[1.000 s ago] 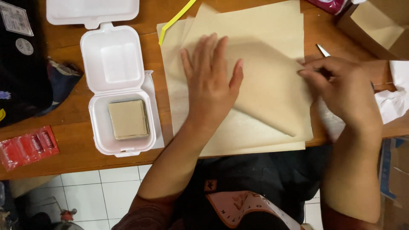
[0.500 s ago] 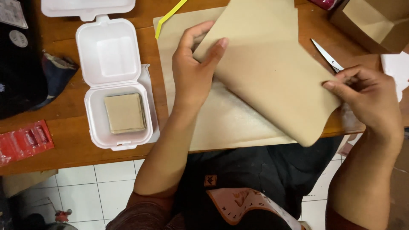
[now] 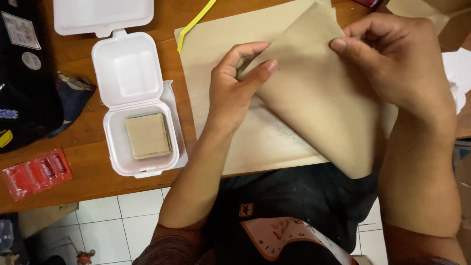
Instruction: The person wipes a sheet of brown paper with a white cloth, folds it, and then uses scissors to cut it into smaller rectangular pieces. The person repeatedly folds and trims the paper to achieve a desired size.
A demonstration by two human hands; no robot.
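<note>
Folding a sheet of brown paper [image 3: 319, 103], the person holds it lifted off the stack of like sheets [image 3: 216, 59] that lies at the near edge of the table [image 3: 83, 167], toward its right half. The left hand [image 3: 235, 93] pinches the sheet's left border, its fingers [image 3: 262, 68] clamped on the paper with the thumb above and the forefinger under the fold; the right hand [image 3: 392, 64] grips the upper corner, fingers closed together on the sheet, the thumb tip pressed flat on its face. The paper looks thin, light and limp: it would likely sag under its own weight, crease wherever it is pressed, and tear if pulled hard at one point, so edges and corners, taken in a gentle pinch from both faces, seem the best places to hold it. The lower point of the folded sheet hangs past the table's near edge, over the person's lap. To the left of the stack stands an open white foam clamshell box [image 3: 117, 68], its hinged lid laid back toward the far edge; the lid half holds nothing, while the near half holds a small square packet of folded brown paper [image 3: 147, 136] lying flat at its middle. A second white foam container [image 3: 103, 14] sits closed at the far edge. A red wrapped packet [image 3: 37, 172] lies near the left corner of the near edge, and a yellow strip [image 3: 196, 22] rests on the stack's far left corner.
</note>
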